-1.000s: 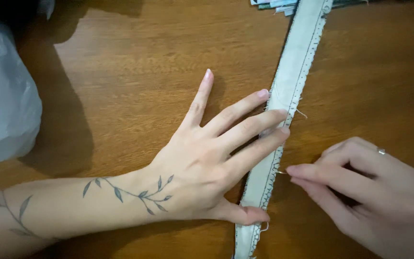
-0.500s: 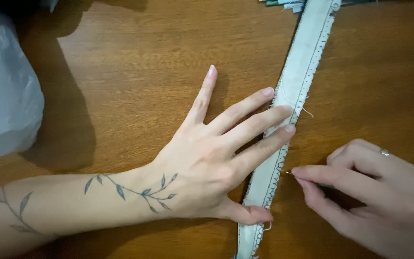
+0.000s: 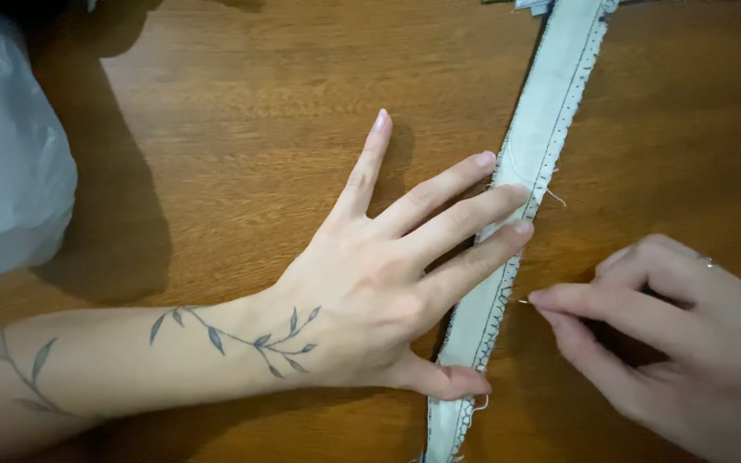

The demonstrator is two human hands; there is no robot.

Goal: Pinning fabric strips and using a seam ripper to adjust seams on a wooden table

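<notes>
The left hand (image 3: 370,291) lies flat on the long pale cloth strip with dark stitched edges (image 3: 521,206), fingers spread wide, pressing it onto the brown wooden counter (image 3: 242,129). The right hand (image 3: 679,334) pinches a thin needle (image 3: 527,301) just beside the strip. A white plastic bag (image 3: 6,171) sits far left.

A: Count, pls. Hands?
B: Two: left hand (image 3: 370,291) flat, right hand (image 3: 671,343) pinching.
A: Fabric?
B: One pale fabric strip (image 3: 533,171), running near to far. More cloth scraps at far edge, no. unclear.
A: Bags?
B: One white plastic bag (image 3: 6,171), far left.
A: Rings?
B: One ring (image 3: 707,261), right side.
</notes>
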